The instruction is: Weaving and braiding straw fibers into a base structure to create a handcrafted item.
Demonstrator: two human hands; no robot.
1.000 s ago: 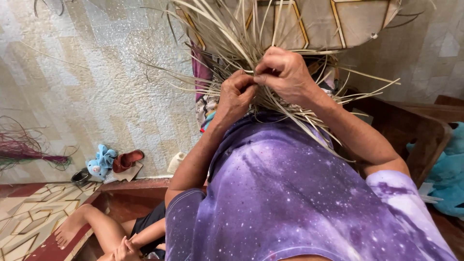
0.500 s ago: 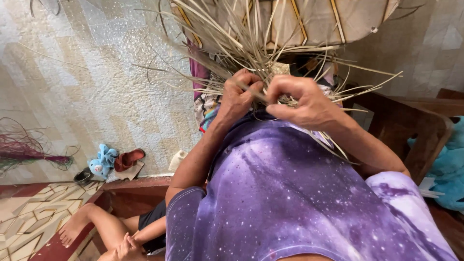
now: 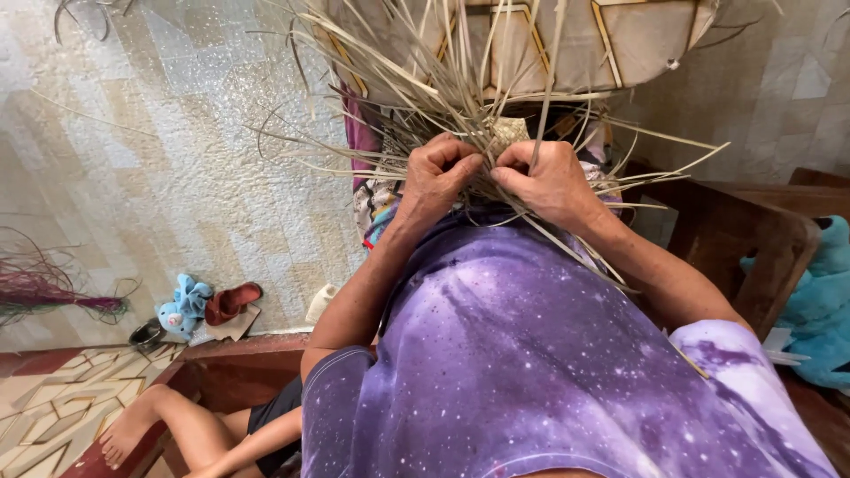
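A pale tiled floor (image 3: 177, 150) forms the background, with a dark wooden seat frame (image 3: 761, 239) at the right edge; you look down past your purple speckled shirt (image 3: 531, 354) at the work.

Your left hand (image 3: 436, 177) is curled into a closed fist, fingers folded over a pinch of pale dried straw strips (image 3: 443, 84). Your right hand (image 3: 547, 177) sits just beside it, knuckles almost touching, thumb and forefinger nipped on a strand that rises straight up between them. Both hands grip the straw at the same knot of crossing strands, directly above your chest.

Immediately beyond your fingertips a small woven patch (image 3: 509, 133) shows, tight and squared, partly hidden by the knuckles. This is judged to be the only finished portion in view.

Outward from the fingers, the loose strips fan in all directions: upward across a tan panel with yellow-edged shapes (image 3: 549, 40), left over the floor, right toward the seat frame, and downward across your shirt. Their length and number suggest that most of the plaiting remains unworked; how far the woven part extends under your hands cannot be told.

Farther out, well to the left of your left hand, lie a blue soft toy (image 3: 184, 305), a red slipper (image 3: 232, 301) and a bundle of purple-dyed fibre (image 3: 53, 296). Below them another person's bare leg (image 3: 168, 429) rests on a patterned step (image 3: 53, 407). A teal cloth (image 3: 819, 301) lies far right.
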